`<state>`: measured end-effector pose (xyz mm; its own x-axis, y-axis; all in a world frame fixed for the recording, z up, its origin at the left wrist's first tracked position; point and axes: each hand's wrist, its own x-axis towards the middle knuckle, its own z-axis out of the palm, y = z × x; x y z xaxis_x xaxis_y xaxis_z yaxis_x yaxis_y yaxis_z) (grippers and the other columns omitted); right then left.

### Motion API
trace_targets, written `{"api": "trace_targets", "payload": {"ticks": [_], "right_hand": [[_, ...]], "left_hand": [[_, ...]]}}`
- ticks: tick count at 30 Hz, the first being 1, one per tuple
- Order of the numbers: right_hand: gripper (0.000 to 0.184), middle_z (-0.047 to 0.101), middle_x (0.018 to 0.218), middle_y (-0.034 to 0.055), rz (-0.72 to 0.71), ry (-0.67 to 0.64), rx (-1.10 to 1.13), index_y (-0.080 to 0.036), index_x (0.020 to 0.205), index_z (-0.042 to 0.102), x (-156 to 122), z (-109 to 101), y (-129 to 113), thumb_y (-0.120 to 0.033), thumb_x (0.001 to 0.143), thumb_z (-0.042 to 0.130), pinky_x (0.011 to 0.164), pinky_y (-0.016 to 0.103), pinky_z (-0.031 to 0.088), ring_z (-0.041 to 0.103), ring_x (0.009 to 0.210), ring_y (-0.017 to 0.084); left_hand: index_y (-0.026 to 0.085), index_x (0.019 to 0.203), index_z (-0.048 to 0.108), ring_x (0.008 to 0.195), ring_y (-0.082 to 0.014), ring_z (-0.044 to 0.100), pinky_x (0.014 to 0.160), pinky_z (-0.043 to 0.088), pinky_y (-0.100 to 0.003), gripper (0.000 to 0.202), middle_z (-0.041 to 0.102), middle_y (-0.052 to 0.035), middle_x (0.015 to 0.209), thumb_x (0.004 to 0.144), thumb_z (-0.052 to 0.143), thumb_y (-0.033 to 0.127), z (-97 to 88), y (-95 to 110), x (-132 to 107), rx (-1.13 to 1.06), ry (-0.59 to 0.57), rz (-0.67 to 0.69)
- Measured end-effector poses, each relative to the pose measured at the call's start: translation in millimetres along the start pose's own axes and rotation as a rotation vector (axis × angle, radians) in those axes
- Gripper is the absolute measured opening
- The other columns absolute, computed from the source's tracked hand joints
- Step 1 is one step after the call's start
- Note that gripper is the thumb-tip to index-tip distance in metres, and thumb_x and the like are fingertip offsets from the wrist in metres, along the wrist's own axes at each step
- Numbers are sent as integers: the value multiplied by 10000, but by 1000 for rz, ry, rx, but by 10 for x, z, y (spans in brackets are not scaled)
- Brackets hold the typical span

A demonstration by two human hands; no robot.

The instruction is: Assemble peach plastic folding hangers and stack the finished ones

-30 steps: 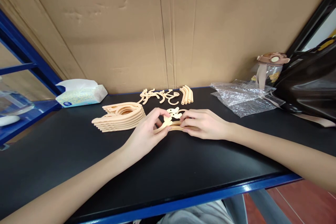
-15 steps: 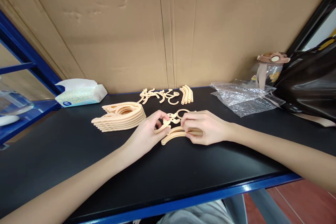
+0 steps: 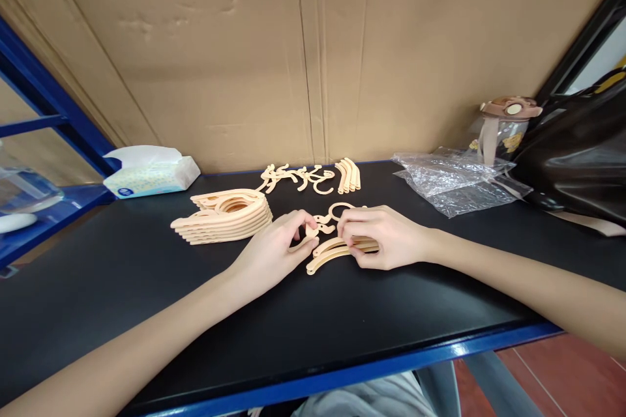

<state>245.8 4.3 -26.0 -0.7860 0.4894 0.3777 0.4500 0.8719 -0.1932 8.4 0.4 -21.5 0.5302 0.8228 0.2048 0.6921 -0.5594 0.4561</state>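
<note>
Over middle of bench (image 3: 293, 332), left hand (image 3: 281, 241) pinches cream piece (image 3: 312, 231), right hand (image 3: 384, 236) pinches curved strips (image 3: 328, 257). Stacked parts (image 3: 220, 229) lie left; tissue pack (image 3: 151, 179) near far-left corner; clear wrapping (image 3: 443, 179), bottle (image 3: 511, 133) toward far-right.

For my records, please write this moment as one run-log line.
left hand: pinching cream piece | right hand: gripping curved strips | left side: stacked frames | back: hooks, short bars

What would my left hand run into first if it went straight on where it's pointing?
Your left hand would probably first meet the cream piece just beyond the pinched part, then perhaps the right hand; depth is hard to judge.
</note>
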Motion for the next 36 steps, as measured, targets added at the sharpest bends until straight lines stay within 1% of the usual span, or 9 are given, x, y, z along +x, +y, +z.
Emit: {"api": "trace_targets", "payload": {"ticks": [5,10,12,18,23,25,31,33,36], "right_hand": [[22,578,907,9,-8,13,-58,-194,778,524,-5,17,14,-187,788,505,657,221,406,526,734,113],[186,567,790,12,-30,82,-198,-179,774,540,28,-5,8,-265,902,436,669,240,402,486,693,118],[219,573,782,19,10,136,-253,-172,787,553,46,-15,8,-274,923,414,691,253,405,491,712,129],[150,609,881,29,237,215,-262,-189,847,588,67,7,81,-218,904,452,733,269,428,532,833,156],[95,609,956,15,400,192,-203,-211,902,598,44,52,170,-180,866,516,724,278,452,549,912,168],[98,607,970,11,434,166,-181,-218,914,607,32,66,197,-188,858,532,729,286,460,557,915,169],[123,601,1002,14,441,129,-150,-220,917,632,25,75,224,-183,861,528,769,293,464,569,955,170],[139,600,990,16,443,128,-136,-217,926,632,30,68,218,-166,861,521,755,284,462,577,934,166],[164,599,968,15,448,125,-104,-211,926,634,35,58,210,-136,857,506,714,263,457,591,858,146]], "left_hand": [[238,942,518,784,-156,519,663,399,-278,90,576,18,909,876,492,293,4,-14,6,51,23,29],[238,943,543,818,-168,520,660,409,-279,96,589,17,906,894,474,282,-3,1,-1,88,58,40],[234,952,547,826,-172,520,671,417,-284,112,587,11,903,907,457,282,-6,7,-5,99,66,53],[223,986,543,789,-162,535,652,435,-276,159,559,-1,882,936,400,271,-3,10,-9,80,57,53],[233,992,528,720,-123,539,644,457,-261,156,532,-2,1020,940,390,283,-8,3,-28,14,25,35],[235,983,528,720,-120,540,645,462,-257,154,527,-2,1023,939,390,284,-8,0,-33,-5,21,34],[234,998,528,752,-138,553,653,469,-261,159,548,-6,939,937,394,293,-1,-26,-9,-9,35,31],[239,1020,527,770,-148,560,650,470,-262,164,554,-2,894,935,400,299,-3,-31,-4,5,31,21],[247,1076,498,767,-147,569,658,479,-266,178,567,2,890,928,415,299,-13,-19,-11,-7,34,2]]}}
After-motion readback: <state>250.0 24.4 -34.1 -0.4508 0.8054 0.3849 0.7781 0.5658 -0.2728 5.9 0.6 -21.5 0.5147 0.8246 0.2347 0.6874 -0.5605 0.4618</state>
